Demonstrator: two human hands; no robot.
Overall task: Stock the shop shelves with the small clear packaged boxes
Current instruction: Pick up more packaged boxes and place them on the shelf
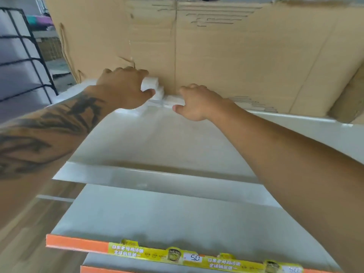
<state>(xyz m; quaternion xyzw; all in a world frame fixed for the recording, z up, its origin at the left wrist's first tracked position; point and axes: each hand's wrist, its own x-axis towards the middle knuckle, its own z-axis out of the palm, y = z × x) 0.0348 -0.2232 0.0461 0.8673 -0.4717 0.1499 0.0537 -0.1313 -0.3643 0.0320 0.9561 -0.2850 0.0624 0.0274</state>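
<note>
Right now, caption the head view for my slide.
Both hands, left hand and right hand, set small clear packaged boxes against brown cardboard backing on white shelf.

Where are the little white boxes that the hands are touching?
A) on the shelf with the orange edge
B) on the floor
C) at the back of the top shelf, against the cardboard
C: the boxes sit at the back of the top shelf, against the cardboard, under the left hand.

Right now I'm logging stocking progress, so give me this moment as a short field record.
left hand: grips a small clear box at the top shelf's back
right hand: rests on boxes lying flat, fingers curled
top shelf: front bare
backing: cardboard sheet
lower shelf edge: yellow price strip
</note>
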